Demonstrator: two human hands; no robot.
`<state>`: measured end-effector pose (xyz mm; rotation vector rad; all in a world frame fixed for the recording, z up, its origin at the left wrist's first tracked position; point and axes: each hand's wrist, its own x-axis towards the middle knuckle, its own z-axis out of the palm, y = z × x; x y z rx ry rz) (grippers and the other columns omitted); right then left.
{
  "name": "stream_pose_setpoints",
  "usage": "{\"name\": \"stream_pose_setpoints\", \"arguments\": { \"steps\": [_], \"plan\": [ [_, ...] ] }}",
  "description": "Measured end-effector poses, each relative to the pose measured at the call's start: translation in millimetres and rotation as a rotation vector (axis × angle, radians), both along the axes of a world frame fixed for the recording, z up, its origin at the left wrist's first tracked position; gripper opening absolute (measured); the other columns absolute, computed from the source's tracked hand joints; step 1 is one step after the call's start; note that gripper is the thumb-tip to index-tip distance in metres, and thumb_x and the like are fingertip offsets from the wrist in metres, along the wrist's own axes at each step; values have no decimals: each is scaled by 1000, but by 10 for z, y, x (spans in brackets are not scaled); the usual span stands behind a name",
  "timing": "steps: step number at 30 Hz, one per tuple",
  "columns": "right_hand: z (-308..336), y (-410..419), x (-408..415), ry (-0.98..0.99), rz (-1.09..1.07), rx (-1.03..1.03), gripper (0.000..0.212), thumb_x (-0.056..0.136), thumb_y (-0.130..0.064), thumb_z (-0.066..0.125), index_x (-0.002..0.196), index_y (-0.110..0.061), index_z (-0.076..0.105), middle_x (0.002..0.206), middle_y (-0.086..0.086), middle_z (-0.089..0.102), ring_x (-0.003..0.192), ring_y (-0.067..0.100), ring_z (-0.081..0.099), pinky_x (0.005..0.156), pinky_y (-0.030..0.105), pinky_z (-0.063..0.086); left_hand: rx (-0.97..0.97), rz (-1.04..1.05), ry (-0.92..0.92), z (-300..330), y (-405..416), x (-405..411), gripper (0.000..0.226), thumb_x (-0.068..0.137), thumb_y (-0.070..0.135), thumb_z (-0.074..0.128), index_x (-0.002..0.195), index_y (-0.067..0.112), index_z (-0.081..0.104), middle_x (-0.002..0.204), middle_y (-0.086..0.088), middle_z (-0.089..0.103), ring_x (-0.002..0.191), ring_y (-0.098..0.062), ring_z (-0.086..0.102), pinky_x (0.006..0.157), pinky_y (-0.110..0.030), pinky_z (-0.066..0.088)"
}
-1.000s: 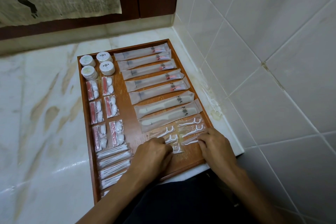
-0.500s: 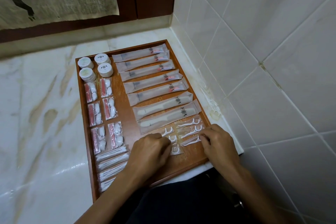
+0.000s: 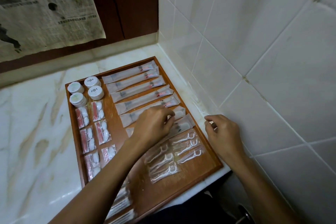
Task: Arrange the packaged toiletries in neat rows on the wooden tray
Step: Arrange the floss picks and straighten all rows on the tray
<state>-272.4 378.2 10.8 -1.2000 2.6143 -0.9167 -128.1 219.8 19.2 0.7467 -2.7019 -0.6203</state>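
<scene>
Two long frosted-white plastic sachets (image 3: 179, 121) lying side by side near the right edge of the brown wooden tray (image 3: 217, 163), long axes running from left edge up toward right edge, slightly tilted against the straighter row of similar sachets behind. Left hand (image 3: 154, 125) directly over them, fingers curled down and seemingly pinching the nearer sachet's upper edge; exact contact hard to tell. Right hand (image 3: 224, 131) just off the tray's right edge, over the white marble counter (image 3: 32, 132), fingers loosely curled, nothing held. Clear packets of white floss picks (image 3: 174, 156) just nearer, toward the front right corner. Likely next: squaring that sachet to its neighbours, left hand nearest.
</scene>
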Motion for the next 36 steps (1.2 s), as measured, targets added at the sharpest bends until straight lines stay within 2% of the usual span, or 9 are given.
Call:
{"name": "stream_pose_setpoints", "arguments": {
  "steps": [5,10,14,17,20,23,25,29,36],
  "plan": [
    [-5,-306,-112,34,-2,100,27,93,-13,57,117,-4,66,114,12,69,95,26,67,86,35,55,-59,-82,-34,-87,-274,-573,22,90,20,60,107,21,73,100,-1,72,87,-17,63,68,-28,52],
    [-1,-530,-151,74,-53,481,20,95,-12,54,113,-8,63,110,9,68,96,22,65,83,30,54,-183,-252,-159,-219,-496,-1146,37,87,13,62,122,24,64,124,-2,65,108,-24,58,84,-39,53],
    [-55,-630,-140,105,-73,601,16,94,-7,52,103,-11,64,104,9,66,95,25,65,75,32,53,-300,-368,-365,-269,-635,-1429,37,77,21,74,113,24,66,112,0,67,100,-22,62,84,-36,52],
    [-105,-677,-123,104,-68,600,8,79,-9,71,84,-14,67,84,8,66,74,24,67,60,30,52,-306,-414,-405,-364,-730,-1494,26,84,21,66,109,21,67,108,-1,67,95,-21,63,83,-32,50],
    [-166,-683,-157,134,-51,535,29,46,-6,89,62,-14,67,59,5,61,47,18,60,41,23,46,-269,-420,-368,-396,-831,-1498,22,85,15,61,104,20,68,107,-1,67,93,-20,61,81,-31,49],
    [-177,-630,-144,124,-46,510,29,87,-15,67,116,-11,63,109,8,66,93,18,66,79,23,52,-247,-450,-360,-373,-885,-1432,18,82,12,66,100,17,68,102,-4,65,90,-21,59,77,-29,43],
    [-214,-593,-142,134,-70,403,40,94,-20,59,133,-14,53,127,3,60,108,16,62,91,22,49,-218,-439,-290,-385,-938,-1375,25,84,13,68,110,16,68,105,-5,65,92,-20,59,79,-26,45],
    [-157,-596,-90,87,-111,283,36,93,-27,61,126,-12,60,118,7,66,101,20,66,85,26,54,-135,-334,-136,-295,-987,-1297,29,90,9,61,118,14,67,110,-6,66,94,-22,62,82,-30,51],
    [-130,-591,-94,67,-161,153,20,89,-8,65,108,-4,70,97,12,71,82,23,68,72,29,57,56,-189,-4,-101,-912,-1119,30,95,10,54,123,14,64,111,-5,67,93,-16,59,79,-21,44]
  ]
}}
